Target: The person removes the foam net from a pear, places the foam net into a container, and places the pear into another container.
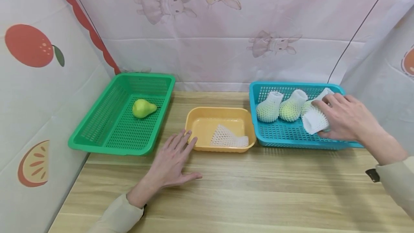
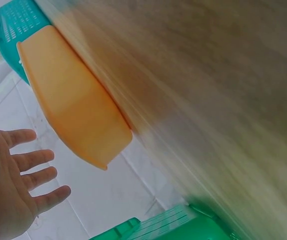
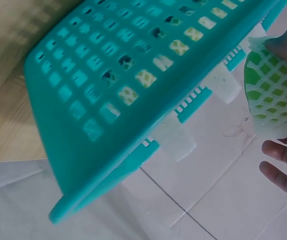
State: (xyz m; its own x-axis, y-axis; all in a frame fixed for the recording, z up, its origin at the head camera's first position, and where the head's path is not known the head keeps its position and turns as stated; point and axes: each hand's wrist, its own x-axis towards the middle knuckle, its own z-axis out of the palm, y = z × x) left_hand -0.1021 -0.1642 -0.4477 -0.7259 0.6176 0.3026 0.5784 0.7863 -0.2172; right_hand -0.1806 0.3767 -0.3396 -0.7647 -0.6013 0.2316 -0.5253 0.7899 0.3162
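My right hand (image 1: 347, 118) grips a pear in a white foam net (image 1: 314, 120), over the right part of the blue basket (image 1: 281, 143). In the right wrist view the green pear shows through the mesh, above the basket's rim. Inside the basket stand several more netted pears (image 1: 270, 108), one partly hidden behind the right hand. My left hand (image 1: 171, 161), fingers spread, is at the near left corner of the yellow tray (image 1: 197, 110) and holds nothing. Within that tray lies an empty foam net (image 1: 228, 137).
A green basket (image 1: 152, 146) stands at the left with one bare pear (image 1: 142, 108) in it. All the containers sit on a wooden table (image 1: 245, 190). Printed cloth walls (image 1: 210, 64) enclose the back and both sides.
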